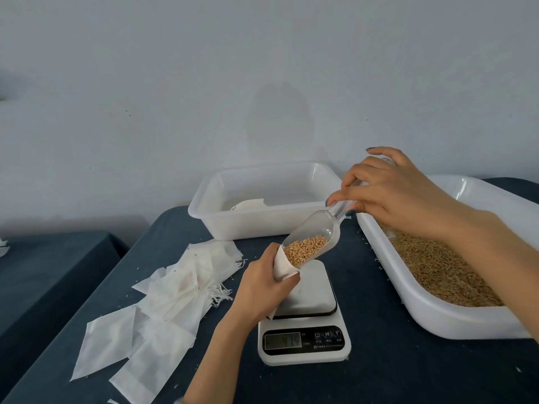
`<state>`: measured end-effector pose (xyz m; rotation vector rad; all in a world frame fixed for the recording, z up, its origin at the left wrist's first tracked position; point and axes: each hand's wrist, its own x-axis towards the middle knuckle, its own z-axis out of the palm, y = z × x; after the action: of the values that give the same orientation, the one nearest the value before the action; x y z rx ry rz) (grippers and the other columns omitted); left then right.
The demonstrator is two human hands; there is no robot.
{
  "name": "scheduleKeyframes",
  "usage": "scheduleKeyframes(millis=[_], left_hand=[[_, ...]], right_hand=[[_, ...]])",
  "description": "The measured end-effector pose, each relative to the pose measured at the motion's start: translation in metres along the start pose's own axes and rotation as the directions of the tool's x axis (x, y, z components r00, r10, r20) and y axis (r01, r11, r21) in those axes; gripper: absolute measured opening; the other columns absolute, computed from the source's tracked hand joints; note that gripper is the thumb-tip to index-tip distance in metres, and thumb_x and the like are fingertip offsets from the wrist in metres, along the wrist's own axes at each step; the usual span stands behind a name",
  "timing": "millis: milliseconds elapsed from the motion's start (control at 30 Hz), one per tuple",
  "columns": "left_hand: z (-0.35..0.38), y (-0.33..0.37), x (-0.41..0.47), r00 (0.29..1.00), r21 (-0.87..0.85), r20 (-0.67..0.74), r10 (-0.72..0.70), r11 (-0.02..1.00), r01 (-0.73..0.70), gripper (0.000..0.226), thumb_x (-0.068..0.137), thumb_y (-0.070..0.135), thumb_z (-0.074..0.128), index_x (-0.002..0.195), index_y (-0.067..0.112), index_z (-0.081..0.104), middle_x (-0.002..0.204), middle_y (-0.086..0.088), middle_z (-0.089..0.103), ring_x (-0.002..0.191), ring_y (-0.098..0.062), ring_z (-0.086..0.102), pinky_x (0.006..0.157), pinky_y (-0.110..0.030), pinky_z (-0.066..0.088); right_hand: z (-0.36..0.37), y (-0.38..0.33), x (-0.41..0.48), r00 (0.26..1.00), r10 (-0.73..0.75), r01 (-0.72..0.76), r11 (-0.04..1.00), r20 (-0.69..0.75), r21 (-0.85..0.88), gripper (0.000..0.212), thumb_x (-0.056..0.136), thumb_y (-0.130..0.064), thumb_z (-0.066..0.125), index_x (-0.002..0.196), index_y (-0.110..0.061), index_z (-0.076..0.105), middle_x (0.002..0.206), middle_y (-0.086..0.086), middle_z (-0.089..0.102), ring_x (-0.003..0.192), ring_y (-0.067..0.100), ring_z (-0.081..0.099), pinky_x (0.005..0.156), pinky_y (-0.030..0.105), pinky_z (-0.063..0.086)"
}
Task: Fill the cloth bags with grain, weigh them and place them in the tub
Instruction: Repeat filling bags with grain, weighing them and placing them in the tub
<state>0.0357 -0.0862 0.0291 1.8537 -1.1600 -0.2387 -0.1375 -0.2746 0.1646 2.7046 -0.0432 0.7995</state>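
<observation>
Filling is in hand: the cloth bag (281, 265) is held open over the kitchen scale (313, 287) by the closed left grip (262, 284). The grain-laden clear scoop (318, 231), clasped by the right grip (390, 193), is tipped into its mouth. A steeper tilt is probably called for next.

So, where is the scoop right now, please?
The scoop is mid-frame above the scale, in the right hand, its mouth in the bag the left hand grips.
</observation>
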Motion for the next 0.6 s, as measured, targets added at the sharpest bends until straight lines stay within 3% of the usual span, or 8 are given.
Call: scheduleKeyframes(millis=[167,400,600], left_hand=[[-0.001,0.001,0.0,1.0,-0.054,-0.004,-0.005,0.999,0.005,0.032,0.073,0.039,0.058,0.102,0.028,0.053,0.078,0.011,0.061,0.063,-0.005,0.053,0.058,-0.032,0.048],[-0.003,0.0,0.0,1.0,-0.088,-0.007,0.002,0.996,-0.003,0.03,0.069,0.047,0.055,0.095,0.033,0.051,0.069,0.022,0.059,0.059,-0.003,0.052,0.053,-0.026,0.043],[-0.003,0.001,-0.001,1.0,-0.169,-0.017,0.007,0.986,-0.01,0.027,0.069,0.046,0.054,0.093,0.034,0.054,0.07,0.012,0.059,0.059,-0.006,0.05,0.054,-0.03,0.044]], right_hand=[[0.001,0.003,-0.003,1.0,0.005,-0.005,1.0,-0.018,0.007,0.028,0.086,-0.027,0.068,0.113,-0.034,0.072,0.1,-0.005,0.065,0.1,0.023,0.061,0.109,0.048,0.029],[0.02,0.016,-0.016,0.996,0.082,-0.078,0.99,-0.03,0.119,0.032,0.086,-0.023,0.067,0.114,-0.038,0.069,0.099,-0.009,0.061,0.098,0.02,0.057,0.103,0.042,0.03],[0.035,0.021,-0.027,0.953,0.243,-0.295,0.881,0.182,0.371,0.048,0.089,-0.016,0.068,0.107,-0.059,0.057,0.098,-0.02,0.057,0.098,0.01,0.053,0.087,0.034,0.039]])
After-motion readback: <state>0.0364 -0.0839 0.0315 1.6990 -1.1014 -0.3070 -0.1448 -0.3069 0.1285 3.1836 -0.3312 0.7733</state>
